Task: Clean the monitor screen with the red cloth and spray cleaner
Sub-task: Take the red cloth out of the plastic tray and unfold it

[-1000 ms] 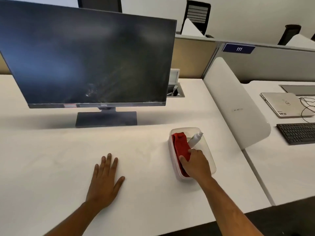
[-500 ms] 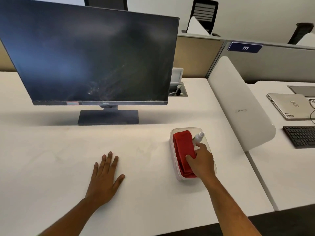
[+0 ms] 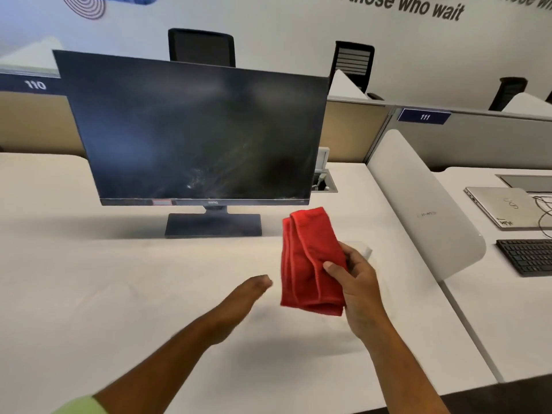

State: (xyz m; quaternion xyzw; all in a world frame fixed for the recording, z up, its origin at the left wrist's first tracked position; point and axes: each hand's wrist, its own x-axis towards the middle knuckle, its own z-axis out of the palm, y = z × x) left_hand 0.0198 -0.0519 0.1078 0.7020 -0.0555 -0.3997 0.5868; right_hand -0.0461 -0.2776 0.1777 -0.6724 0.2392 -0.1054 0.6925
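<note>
Above white desk (image 3: 119,294), right hand (image 3: 355,282) grips upright red cloth (image 3: 310,261).

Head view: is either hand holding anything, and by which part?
The right hand holds the folded red cloth by its right edge, above the desk. The left hand holds nothing.

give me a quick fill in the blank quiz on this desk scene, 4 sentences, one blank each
1. The right hand holds a folded cloth whose colour is ____.
2. The left hand is open and holds ____.
3. The desk number sign on the partition to the right of the monitor reads ____.
4. On the neighbouring desk, the black keyboard lies nearer the camera than the closed silver ____.

Missing words: red; nothing; 111; laptop
</note>
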